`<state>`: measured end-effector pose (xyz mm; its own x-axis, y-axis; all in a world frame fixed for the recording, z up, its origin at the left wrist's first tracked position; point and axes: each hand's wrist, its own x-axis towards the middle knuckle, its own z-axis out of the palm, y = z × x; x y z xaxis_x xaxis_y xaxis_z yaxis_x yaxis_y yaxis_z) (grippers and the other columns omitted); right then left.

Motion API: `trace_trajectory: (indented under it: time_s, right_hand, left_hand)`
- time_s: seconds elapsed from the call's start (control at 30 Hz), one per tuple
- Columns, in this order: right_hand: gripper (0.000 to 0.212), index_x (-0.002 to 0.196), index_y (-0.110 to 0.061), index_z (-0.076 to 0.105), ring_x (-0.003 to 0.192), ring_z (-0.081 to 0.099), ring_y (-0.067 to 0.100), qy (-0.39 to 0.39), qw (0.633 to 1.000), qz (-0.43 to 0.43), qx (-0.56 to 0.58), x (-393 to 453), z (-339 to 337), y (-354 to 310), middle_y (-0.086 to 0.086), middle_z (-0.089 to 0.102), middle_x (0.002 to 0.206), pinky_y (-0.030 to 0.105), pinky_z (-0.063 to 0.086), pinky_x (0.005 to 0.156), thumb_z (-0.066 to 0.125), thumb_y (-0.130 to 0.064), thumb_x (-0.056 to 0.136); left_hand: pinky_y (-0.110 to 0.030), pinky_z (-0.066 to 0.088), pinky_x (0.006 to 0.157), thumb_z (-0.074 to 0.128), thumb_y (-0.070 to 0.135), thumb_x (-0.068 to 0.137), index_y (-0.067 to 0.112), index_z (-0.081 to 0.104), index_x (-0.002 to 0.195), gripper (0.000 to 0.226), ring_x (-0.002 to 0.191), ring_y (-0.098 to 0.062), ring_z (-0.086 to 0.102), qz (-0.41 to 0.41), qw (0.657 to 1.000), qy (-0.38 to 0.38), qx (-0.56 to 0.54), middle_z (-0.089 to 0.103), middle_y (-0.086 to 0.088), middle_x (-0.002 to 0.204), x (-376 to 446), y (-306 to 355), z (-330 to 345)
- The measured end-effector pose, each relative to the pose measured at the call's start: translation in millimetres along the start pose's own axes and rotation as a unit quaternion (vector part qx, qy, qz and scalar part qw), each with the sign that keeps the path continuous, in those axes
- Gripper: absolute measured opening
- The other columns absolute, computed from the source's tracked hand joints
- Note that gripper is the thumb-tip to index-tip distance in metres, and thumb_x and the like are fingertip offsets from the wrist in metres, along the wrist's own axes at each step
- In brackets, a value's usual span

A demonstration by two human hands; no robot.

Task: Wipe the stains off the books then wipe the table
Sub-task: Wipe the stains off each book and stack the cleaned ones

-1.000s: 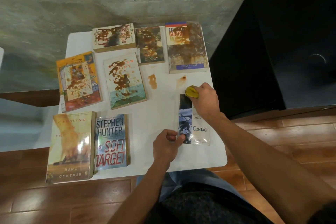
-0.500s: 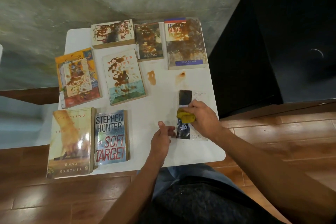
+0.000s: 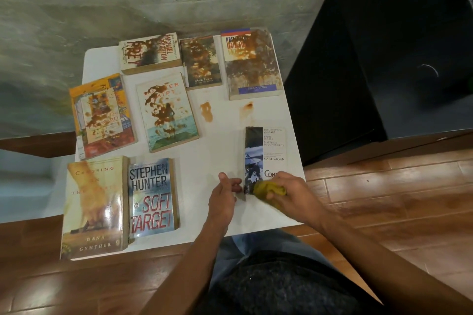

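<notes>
Closest to the person, the right hand was clenched around a wadded yellow cloth, pressing it on the near end of the Carl Sagan book by the white table's right edge; the left hand had its fingertips against that book's left edge, pinning it, not gripping; two clean-looking books sat near left, Soft Target and the Gynther one; past them, brown spills on the tabletop; furthest back, five stained books, including Prey.
</notes>
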<state>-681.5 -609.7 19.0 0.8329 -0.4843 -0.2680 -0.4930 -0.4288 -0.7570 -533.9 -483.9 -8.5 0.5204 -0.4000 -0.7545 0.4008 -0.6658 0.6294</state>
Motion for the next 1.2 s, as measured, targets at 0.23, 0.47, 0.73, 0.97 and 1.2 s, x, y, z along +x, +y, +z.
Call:
trace_trajectory:
  time_s: [0.23, 0.47, 0.73, 0.97, 1.2]
  right_hand:
    - [0.045, 0.104, -0.015, 0.054, 0.094, 0.059, 0.021, 0.159, 0.967, 0.163, 0.111, 51.5, -55.8, -21.3, 0.007, 0.056, 0.106, 0.039, 0.054, 0.082, 0.032, -0.054, 0.101]
    - [0.043, 0.136, -0.014, 0.057, 0.106, 0.040, 0.013, 0.120, 0.986, 0.046, -0.109, 92.6, -54.6, 3.3, -0.002, 0.041, 0.117, 0.029, 0.047, 0.095, 0.063, -0.026, 0.095]
    - [0.012, 0.096, -0.010, 0.071, 0.091, 0.042, 0.003, 0.138, 0.983, -0.024, -0.116, 49.4, -14.2, 10.8, -0.006, 0.050, 0.096, 0.017, 0.049, 0.083, 0.069, -0.019, 0.089]
    - [0.009, 0.089, -0.014, 0.076, 0.085, 0.049, 0.007, 0.090, 0.985, -0.086, -0.120, 2.0, 6.6, 9.8, -0.003, 0.058, 0.088, 0.008, 0.043, 0.079, 0.074, -0.015, 0.081]
    - [0.004, 0.081, -0.011, 0.072, 0.083, 0.048, 0.001, 0.063, 0.997, -0.032, -0.042, -8.8, 8.0, 10.3, -0.010, 0.054, 0.087, 0.007, 0.043, 0.073, 0.076, -0.012, 0.081]
  left_hand:
    - [-0.042, 0.046, 0.101, 0.012, 0.057, 0.104, 0.022, 0.069, 0.111, 0.067, 0.085, -0.016, 0.055, 0.013, 1.000, -0.006, -0.010, 0.070, -0.002, 0.105, 0.8, -2.9, -1.9]
    - [-0.042, 0.046, 0.102, 0.013, 0.056, 0.104, 0.022, 0.069, 0.112, 0.066, 0.088, -0.017, 0.057, 0.012, 1.000, -0.012, -0.003, 0.071, -0.002, 0.107, 1.2, -3.3, -3.4]
    - [-0.040, 0.045, 0.102, 0.013, 0.055, 0.105, 0.027, 0.065, 0.110, 0.060, 0.090, -0.016, 0.056, 0.014, 1.000, -0.023, 0.002, 0.068, 0.000, 0.108, 0.9, -4.1, -2.4]
    - [-0.040, 0.042, 0.109, 0.014, 0.057, 0.104, 0.031, 0.062, 0.112, 0.056, 0.107, -0.023, 0.057, 0.002, 0.999, -0.019, 0.028, 0.061, 0.002, 0.118, -0.4, -2.5, -0.5]
    - [-0.024, 0.047, 0.090, 0.049, 0.051, 0.100, 0.033, 0.055, 0.110, 0.022, 0.103, -0.012, 0.060, 0.080, 0.987, -0.014, 0.140, 0.060, 0.011, 0.108, -5.9, -5.0, 3.5]
